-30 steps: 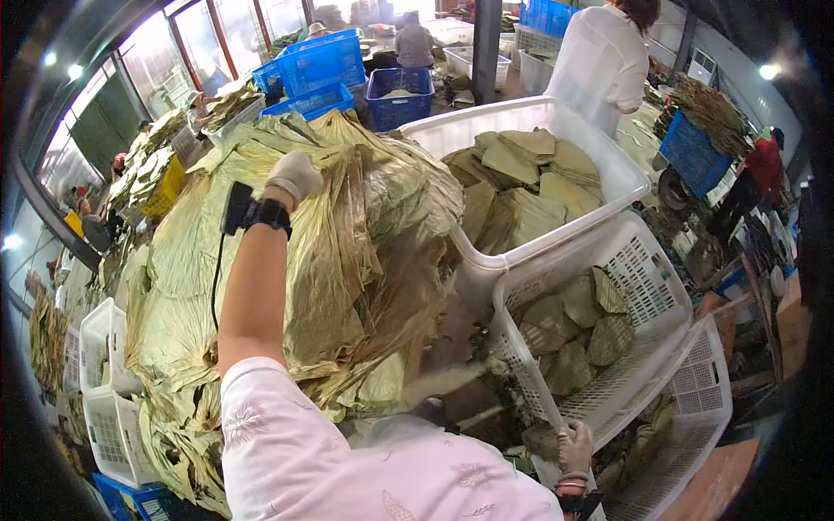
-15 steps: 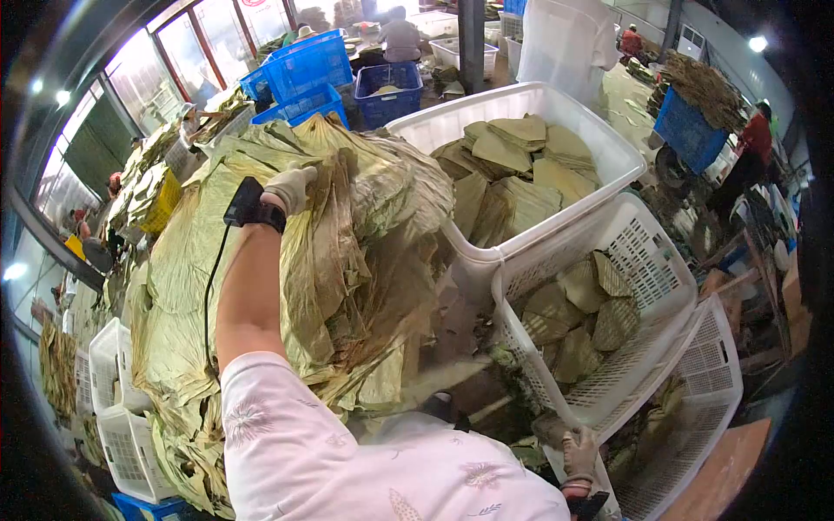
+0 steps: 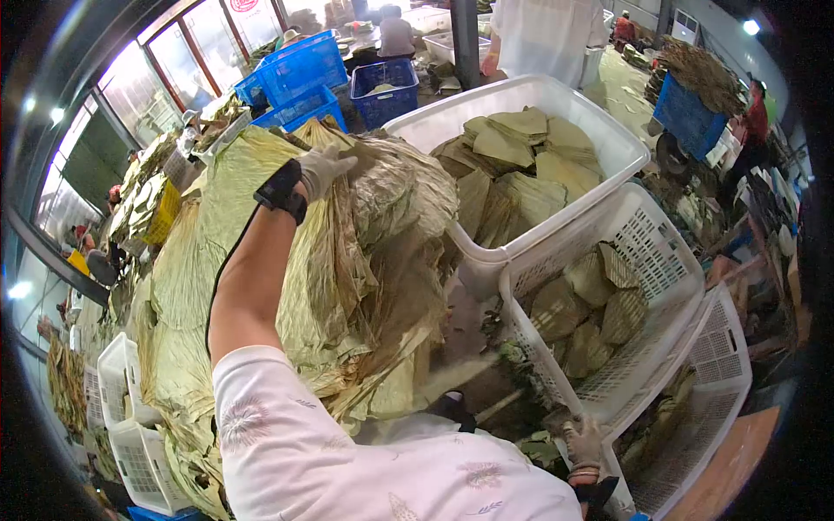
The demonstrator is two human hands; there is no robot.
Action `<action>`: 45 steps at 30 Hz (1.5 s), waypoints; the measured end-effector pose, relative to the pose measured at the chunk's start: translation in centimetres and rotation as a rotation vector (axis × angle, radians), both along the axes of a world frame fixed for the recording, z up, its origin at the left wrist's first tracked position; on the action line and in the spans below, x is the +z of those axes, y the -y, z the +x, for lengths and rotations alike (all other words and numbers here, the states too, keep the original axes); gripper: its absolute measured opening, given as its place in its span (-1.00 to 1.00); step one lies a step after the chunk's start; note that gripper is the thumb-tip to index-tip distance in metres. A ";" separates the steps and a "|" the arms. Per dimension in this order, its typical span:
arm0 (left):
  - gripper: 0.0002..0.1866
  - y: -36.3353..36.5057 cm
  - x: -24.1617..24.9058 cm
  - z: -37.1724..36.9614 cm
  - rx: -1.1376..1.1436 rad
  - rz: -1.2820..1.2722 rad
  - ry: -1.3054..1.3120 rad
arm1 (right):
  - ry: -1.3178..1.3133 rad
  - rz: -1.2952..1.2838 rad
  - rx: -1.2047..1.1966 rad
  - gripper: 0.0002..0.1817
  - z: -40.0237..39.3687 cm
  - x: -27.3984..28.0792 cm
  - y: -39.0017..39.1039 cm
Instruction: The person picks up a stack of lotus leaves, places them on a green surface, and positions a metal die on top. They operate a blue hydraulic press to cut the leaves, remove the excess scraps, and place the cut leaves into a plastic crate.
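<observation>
Wearing a pale glove, my left hand [image 3: 325, 170] rests on top of a tall heap of dried leaves [image 3: 295, 260], its fingers spread towards the right. A dark strap with a device sits on that wrist. My right hand [image 3: 585, 445], also gloved, is low on the right at the near corner of a white perforated basket [image 3: 608, 408]; its fingers are bent at the rim, and what they hold is hard to make out. Several cut leaf pieces [image 3: 580, 300] lie inside that basket.
A white tub [image 3: 621, 143] with stacked leaves stands beyond the basket. Another perforated basket [image 3: 725, 382] is at the lower right. Blue crates [image 3: 304, 69] stand behind the heap. A person in white [image 3: 552, 39] stands beyond the tub; other people are farther off.
My left hand has moved slightly right and up over the heap, and its fingers are now stretched out. My right hand stays by the basket corner. The view has shifted slightly.
</observation>
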State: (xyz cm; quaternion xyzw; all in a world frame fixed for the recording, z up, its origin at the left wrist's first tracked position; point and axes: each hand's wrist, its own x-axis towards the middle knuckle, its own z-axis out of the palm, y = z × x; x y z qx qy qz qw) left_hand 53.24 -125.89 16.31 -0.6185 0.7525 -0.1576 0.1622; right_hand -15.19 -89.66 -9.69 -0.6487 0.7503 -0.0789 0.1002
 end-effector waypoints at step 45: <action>-0.82 -5.4 5.6 -1.1 -0.411 -0.040 0.313 | 0.328 0.297 0.016 -0.56 2.3 -0.9 2.8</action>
